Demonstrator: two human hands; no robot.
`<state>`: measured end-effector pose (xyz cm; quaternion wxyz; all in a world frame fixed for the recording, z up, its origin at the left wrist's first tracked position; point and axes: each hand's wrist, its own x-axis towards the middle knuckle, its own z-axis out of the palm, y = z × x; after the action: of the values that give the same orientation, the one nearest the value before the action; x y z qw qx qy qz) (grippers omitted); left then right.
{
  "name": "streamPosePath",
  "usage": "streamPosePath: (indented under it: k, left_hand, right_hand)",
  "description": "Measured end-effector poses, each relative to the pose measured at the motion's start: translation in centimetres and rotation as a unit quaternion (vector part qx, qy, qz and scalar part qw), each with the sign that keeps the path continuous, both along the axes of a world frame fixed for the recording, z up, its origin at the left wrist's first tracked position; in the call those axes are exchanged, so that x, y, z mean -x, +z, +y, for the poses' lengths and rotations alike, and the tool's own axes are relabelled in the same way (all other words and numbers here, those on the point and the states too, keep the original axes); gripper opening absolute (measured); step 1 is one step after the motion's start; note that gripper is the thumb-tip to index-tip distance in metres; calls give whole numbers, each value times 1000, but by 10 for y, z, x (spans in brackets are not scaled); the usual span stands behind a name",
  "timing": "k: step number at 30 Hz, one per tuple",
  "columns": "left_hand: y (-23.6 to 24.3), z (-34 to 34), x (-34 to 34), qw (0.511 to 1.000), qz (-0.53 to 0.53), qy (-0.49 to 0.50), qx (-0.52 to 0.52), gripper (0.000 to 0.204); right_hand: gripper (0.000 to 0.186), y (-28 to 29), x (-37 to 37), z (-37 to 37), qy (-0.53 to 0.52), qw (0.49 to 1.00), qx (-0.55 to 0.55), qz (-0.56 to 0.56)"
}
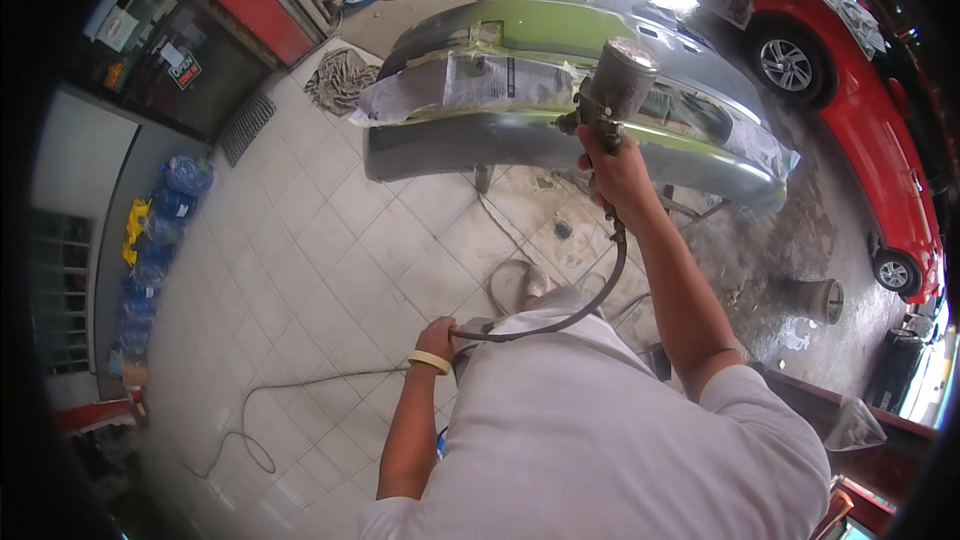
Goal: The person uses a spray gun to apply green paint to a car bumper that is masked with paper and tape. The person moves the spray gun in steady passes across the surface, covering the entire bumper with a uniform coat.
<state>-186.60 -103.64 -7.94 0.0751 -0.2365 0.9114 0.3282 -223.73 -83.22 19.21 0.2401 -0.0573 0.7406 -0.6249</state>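
While your right hand [622,180] wraps around the spray gun [600,125], its metal cup [622,78] stands above that hand, slightly tilted. Whether you are spraying I cannot tell; no mist shows. Your left hand [434,340] is closed around the hose [560,326], well below and to the left of the right one, and the hose curves from it up to the gun. The bumper [440,147] lies just beyond your right hand and reaches out to both sides of it; the gun overlaps it in view, so the gap is hard to judge.

As for progress, masking sheets [500,80] are already on, left of the gun and also farther off to its right. Grey covers the near band left of your right hand, while green shows past the sheets and in a strip right of the gun. I would judge the job part-way through, with the sheets not yet taken off. Whether the green should stay, or the grey needs more passes, the view does not settle.
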Motion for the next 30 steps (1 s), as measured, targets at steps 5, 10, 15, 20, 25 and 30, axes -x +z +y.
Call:
streamPosePath:
  k: [5,10,15,20,25,30]
  left_hand:
    - [79,-64,101,988,3,-139,-64,40]
    - [170,-33,222,843,54,-216,-489,43]
    - [162,-29,278,762,2,-265,-591,39]
    - [134,-72,275,711,-53,-344,-611,34]
    - [121,-95,275,690,-66,-409,-593,26]
    - [126,-116,280,687,-94,-404,-596,22]
  right_hand:
    - [38,5,15,-7,-40,999,2,-6]
    - [43,-14,-9,-47,-79,997,-13,-13]
    - [52,-29,-34,-92,-167,984,-54,22]
    - [54,-42,-64,-133,-259,964,-55,20]
    - [44,-48,-85,-164,-290,952,-89,32]
    - [47,-41,-89,-189,-327,939,-70,83]
